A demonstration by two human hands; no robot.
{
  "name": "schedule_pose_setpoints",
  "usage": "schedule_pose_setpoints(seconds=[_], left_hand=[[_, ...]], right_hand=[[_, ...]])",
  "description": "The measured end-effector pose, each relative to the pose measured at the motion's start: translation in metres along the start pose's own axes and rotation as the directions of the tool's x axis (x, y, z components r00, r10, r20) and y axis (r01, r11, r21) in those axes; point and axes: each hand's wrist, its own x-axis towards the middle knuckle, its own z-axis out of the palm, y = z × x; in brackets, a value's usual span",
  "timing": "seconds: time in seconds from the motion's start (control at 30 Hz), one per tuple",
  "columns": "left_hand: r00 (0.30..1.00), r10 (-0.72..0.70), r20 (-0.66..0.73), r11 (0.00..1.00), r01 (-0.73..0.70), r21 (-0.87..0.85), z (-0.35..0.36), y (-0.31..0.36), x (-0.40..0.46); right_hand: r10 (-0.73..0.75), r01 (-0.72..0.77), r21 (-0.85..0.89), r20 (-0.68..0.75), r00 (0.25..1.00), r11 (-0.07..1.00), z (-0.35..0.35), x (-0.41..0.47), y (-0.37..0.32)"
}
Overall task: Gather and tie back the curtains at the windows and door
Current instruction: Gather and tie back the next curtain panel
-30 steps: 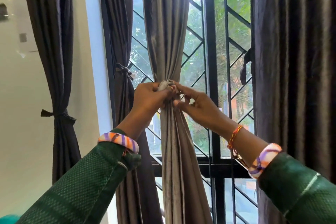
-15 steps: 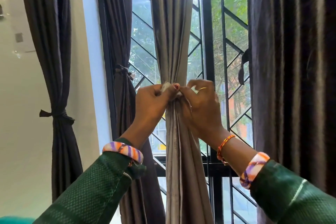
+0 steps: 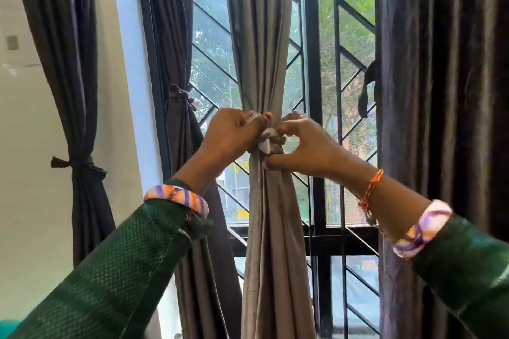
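Observation:
A grey-brown curtain hangs gathered in the middle of the window. A pale fabric tie wraps its waist. My left hand grips one end of the tie on the left of the bunch. My right hand pinches the other end on the right, thumb under the knot. The knot itself is partly hidden by my fingers.
Two dark curtains on the left, one at the wall and one at the window frame, are each tied at the waist. A dark curtain hangs loose on the right with a tie strip dangling beside it. Black window grille behind.
My right hand has slid from in front of the curtain out to its right side. Both hands have pulled the tie ends apart, and the pale knot now shows between them.

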Motion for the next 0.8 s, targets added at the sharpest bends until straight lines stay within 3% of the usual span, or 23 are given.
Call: schedule_pose_setpoints(seconds=[0.1, 0.17, 0.23, 0.33, 0.43, 0.53, 0.63, 0.7, 0.8], left_hand=[[0.995, -0.102, 0.016, 0.995, 0.102, -0.003, -0.004, -0.005, 0.001], [0.987, -0.157, 0.036, 0.984, 0.16, -0.079, -0.005, -0.008, 0.001], [0.975, -0.211, 0.066, 0.964, 0.219, -0.153, -0.005, -0.009, 0.002], [0.951, -0.295, 0.09, 0.912, 0.309, -0.272, -0.011, -0.013, 0.001], [0.904, -0.398, 0.154, 0.783, 0.423, -0.457, -0.02, -0.019, -0.003], [0.825, -0.542, 0.159, 0.596, 0.511, -0.619, -0.024, -0.026, -0.003], [0.757, -0.633, 0.165, 0.441, 0.528, -0.726, -0.04, -0.037, 0.005], [0.766, -0.63, 0.133, 0.462, 0.506, -0.728, -0.051, -0.048, 0.008], [0.829, -0.554, 0.075, 0.599, 0.46, -0.656, -0.062, -0.058, 0.006]], right_hand=[[-0.16, 0.103, -0.189, -0.312, 0.937, 0.976, 0.009, -0.007, 0.009], [-0.327, 0.186, -0.398, -0.324, 0.888, 0.898, 0.018, -0.013, 0.01], [-0.501, 0.255, -0.606, -0.277, 0.82, 0.753, 0.027, -0.015, 0.01], [-0.609, 0.324, -0.684, -0.222, 0.762, 0.654, 0.033, -0.011, 0.009], [-0.6, 0.32, -0.706, -0.184, 0.778, 0.631, 0.036, -0.008, 0.007], [-0.536, 0.3, -0.665, -0.178, 0.825, 0.684, 0.045, -0.004, 0.004], [-0.501, 0.29, -0.637, -0.177, 0.847, 0.714, 0.05, -0.002, 0.004], [-0.469, 0.27, -0.631, -0.17, 0.867, 0.727, 0.052, -0.002, 0.004], [-0.377, 0.202, -0.555, -0.222, 0.899, 0.807, 0.061, 0.005, 0.001]])
